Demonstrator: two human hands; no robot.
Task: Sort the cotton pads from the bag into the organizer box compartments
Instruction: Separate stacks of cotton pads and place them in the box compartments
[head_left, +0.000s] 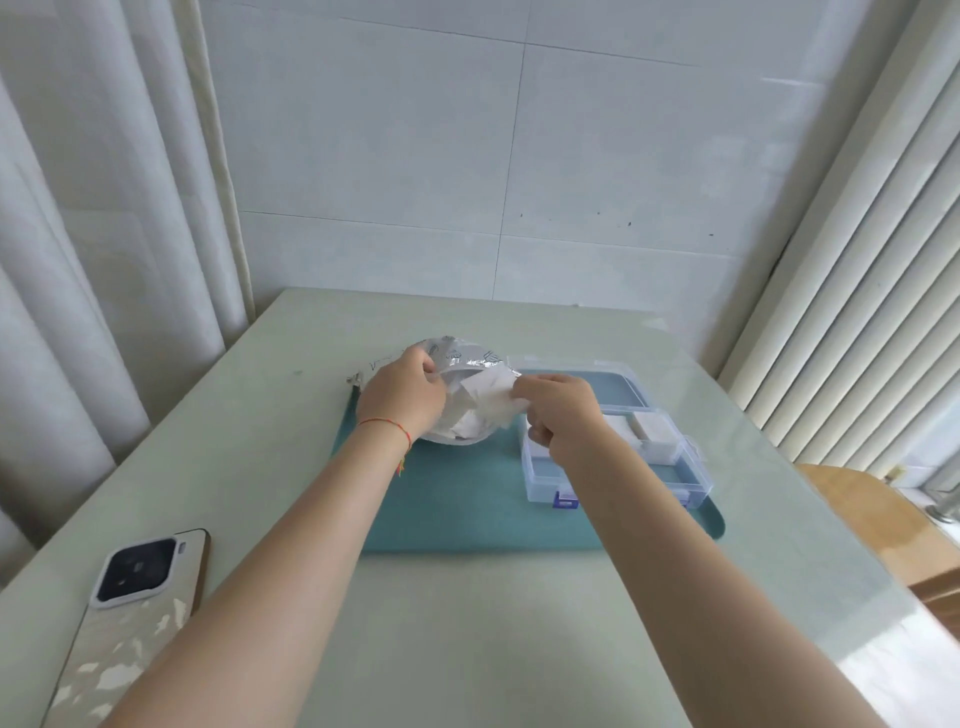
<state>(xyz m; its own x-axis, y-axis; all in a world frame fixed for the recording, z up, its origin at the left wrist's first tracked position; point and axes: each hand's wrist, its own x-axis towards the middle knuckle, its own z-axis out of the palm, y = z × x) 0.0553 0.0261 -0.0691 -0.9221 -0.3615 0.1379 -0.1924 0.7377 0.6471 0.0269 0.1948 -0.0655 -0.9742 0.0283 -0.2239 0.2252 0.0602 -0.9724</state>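
Teal matting (467, 509) covers the middle of the pale green table (467, 649) and serves as the reference surface. On its far left corner sits the crumpled plastic bag (457, 358), mouth open toward the person, with loose white cotton pads (462, 428) visible inside. The left hand (402, 397) grips the bag's near rim, fingers curled over the film; a red string bracelet (387, 427) circles that wrist. The right hand (558, 415) pinches one cotton pad (491, 395) between thumb and fingertips, holding it in the air at the bag's mouth, between the bag and the box.

On the mat's right half stands the clear organizer box (618, 467), lid (587, 384) swung open to the far side, blue latch (565, 500) on the near wall. A stack of white pads (657, 434) fills its far right compartment; the near long compartment shows no contents. The right hand and forearm cover the box's left compartments, so their contents cannot be read.

Off the mat's near left corner, a phone (130, 618) lies face down on the table. Curtains (93, 234) hang beyond the mat's left side, slatted blinds (857, 286) beyond its right, and a tiled wall (493, 156) rises behind the table.
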